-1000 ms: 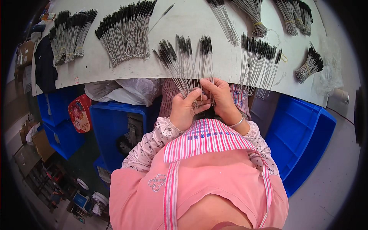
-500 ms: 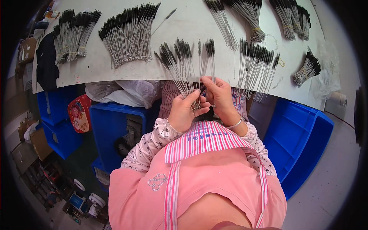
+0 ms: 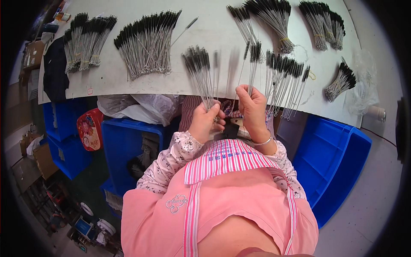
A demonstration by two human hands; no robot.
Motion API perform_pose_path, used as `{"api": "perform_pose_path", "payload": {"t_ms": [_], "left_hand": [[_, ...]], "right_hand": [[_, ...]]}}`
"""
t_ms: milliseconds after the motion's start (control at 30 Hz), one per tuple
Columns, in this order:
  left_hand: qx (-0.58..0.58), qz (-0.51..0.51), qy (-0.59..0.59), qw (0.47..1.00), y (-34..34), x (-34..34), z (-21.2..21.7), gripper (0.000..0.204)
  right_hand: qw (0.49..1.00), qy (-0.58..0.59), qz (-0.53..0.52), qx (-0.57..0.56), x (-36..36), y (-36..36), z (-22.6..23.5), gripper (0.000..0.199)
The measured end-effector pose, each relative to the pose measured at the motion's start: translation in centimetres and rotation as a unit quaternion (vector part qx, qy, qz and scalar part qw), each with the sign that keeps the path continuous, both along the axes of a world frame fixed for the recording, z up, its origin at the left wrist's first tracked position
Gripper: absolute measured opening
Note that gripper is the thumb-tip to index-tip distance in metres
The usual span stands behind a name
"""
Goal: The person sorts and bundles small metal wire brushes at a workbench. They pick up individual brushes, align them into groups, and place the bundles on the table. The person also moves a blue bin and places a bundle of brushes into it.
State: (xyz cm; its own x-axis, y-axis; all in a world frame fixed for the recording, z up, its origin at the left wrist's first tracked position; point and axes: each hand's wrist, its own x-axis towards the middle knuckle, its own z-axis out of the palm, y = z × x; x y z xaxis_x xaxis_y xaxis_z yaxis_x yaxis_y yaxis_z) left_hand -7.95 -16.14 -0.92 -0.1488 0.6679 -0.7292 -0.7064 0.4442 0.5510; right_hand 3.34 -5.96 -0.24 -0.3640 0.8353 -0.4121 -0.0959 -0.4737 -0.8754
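Note:
My left hand [image 3: 206,122] is closed round the wire ends of a fanned bunch of black-bristled wire brushes [image 3: 200,73], bristles pointing away from me. In my right hand [image 3: 253,107], thumb and fingers pinch a few more thin brushes [image 3: 254,55]; one of them leans apart from the others. Both hands are just off the table's near edge, apart from each other. Right of my right hand, a loose row of brushes [image 3: 282,81] lies with its looped ends near the edge.
On the white table [image 3: 205,25] lie a large brush pile [image 3: 147,47], a single brush [image 3: 185,30] and several banded bundles [image 3: 319,28]. A clear plastic bag [image 3: 366,81] is at the right. Blue crates [image 3: 332,158] stand below on both sides, with a red container [image 3: 89,128] at the left.
My right hand has moved right, away from the left, carrying a few brushes toward the loose row. The left hand keeps its bunch, which now stands more upright.

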Motion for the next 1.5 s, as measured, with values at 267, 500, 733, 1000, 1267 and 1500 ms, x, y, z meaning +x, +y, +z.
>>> {"api": "perform_pose_path", "payload": {"t_ms": [267, 500, 733, 1000, 1267, 1500], "left_hand": [[-0.004, 0.093, -0.193, 0.977, 1.3, -2.5, -0.4, 0.014], [0.003, 0.099, -0.271, 0.958, 1.4, -4.0, -0.6, 0.026], [-0.062, 0.016, -0.183, 0.981, -1.4, -2.8, 2.1, 0.028], [0.01, -0.006, -0.099, 0.995, 0.7, -0.5, 4.7, 0.018], [0.069, -0.084, -0.096, 0.989, 4.6, 0.7, 2.3, 0.028], [0.041, -0.137, -0.166, 0.976, 5.3, 0.7, 2.3, 0.038]], "right_hand": [[0.998, -0.021, 0.048, -0.034, 0.6, -0.3, -0.3, 0.014], [0.995, -0.008, 0.06, -0.074, 1.1, -0.6, -1.1, 0.013], [0.995, -0.007, 0.056, -0.078, 1.0, -0.7, -0.2, 0.012], [0.965, 0.093, 0.066, -0.236, 1.6, -0.8, 1.6, 0.013], [0.977, 0.066, 0.062, -0.195, 1.6, -1.3, 2.1, 0.017], [0.972, 0.084, 0.111, -0.192, 2.7, -2.0, 2.6, 0.022]]}}
